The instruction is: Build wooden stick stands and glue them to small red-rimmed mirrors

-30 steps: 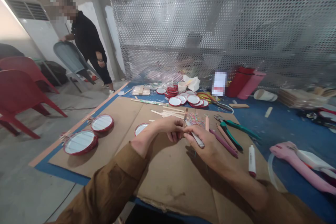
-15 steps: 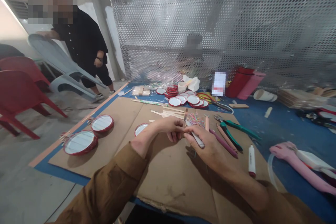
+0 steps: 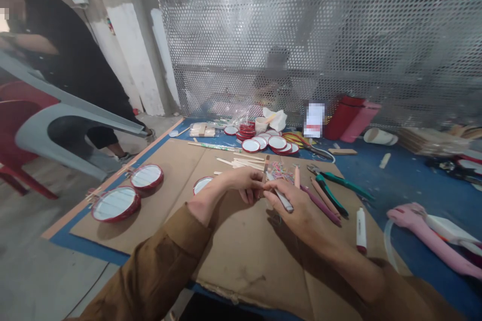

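Over the cardboard sheet (image 3: 244, 256), both hands meet fingertip to fingertip. My left hand (image 3: 246, 183) is closed with its fingers curled in a pinch; whatever sits in it is too small or hidden to name. My right hand (image 3: 293, 205) is closed around a whitish pen-shaped stick (image 3: 283, 200), its thumb and forefinger touching the left fingertips. Just behind the hands lie a pile of colourful little bands (image 3: 280, 169) and several wooden craft sticks (image 3: 248, 163). A round white disc with a red rim (image 3: 202, 184) is partly covered by my left forearm.
Two red-rimmed round pieces (image 3: 116, 204) lie at the left. Green-handled pliers (image 3: 327, 190), a white marker (image 3: 361, 230) and a pink tool (image 3: 433, 235) are on the right. Stacked discs (image 3: 277, 143) stand behind, before a perforated metal screen (image 3: 241, 55). A person (image 3: 71, 60) handles a grey chair (image 3: 64, 110).
The person at the left has moved further left and nearer, and the grey chair has shifted with them. My hands hold nearly the same pose.
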A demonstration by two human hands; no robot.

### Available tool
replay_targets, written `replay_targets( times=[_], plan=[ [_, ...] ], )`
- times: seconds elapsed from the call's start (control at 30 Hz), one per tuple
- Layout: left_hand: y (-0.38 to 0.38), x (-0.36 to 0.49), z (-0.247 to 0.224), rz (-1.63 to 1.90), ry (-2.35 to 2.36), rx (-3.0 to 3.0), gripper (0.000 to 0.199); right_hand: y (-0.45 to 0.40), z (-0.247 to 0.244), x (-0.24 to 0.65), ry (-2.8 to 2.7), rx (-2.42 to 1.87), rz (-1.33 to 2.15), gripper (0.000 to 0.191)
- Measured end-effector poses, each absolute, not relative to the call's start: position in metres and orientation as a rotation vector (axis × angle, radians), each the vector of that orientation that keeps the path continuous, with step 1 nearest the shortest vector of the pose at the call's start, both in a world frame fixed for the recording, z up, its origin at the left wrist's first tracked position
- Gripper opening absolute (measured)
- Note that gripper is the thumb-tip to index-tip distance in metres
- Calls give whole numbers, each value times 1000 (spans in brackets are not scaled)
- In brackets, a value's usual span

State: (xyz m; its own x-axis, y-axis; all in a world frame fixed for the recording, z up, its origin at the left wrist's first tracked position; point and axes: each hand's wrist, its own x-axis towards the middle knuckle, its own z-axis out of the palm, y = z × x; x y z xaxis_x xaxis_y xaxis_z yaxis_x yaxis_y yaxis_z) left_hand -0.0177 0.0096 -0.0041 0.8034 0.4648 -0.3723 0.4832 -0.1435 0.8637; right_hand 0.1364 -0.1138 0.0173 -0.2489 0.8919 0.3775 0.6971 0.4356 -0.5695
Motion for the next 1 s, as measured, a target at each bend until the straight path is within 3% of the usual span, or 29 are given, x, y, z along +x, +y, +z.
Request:
replay_targets(
  times=[1.0],
  plan=[
    [13, -17, -9, -20, 737, 1764, 27, -112, 10, 139, -2008, -1320, 367, 12]
  ],
)
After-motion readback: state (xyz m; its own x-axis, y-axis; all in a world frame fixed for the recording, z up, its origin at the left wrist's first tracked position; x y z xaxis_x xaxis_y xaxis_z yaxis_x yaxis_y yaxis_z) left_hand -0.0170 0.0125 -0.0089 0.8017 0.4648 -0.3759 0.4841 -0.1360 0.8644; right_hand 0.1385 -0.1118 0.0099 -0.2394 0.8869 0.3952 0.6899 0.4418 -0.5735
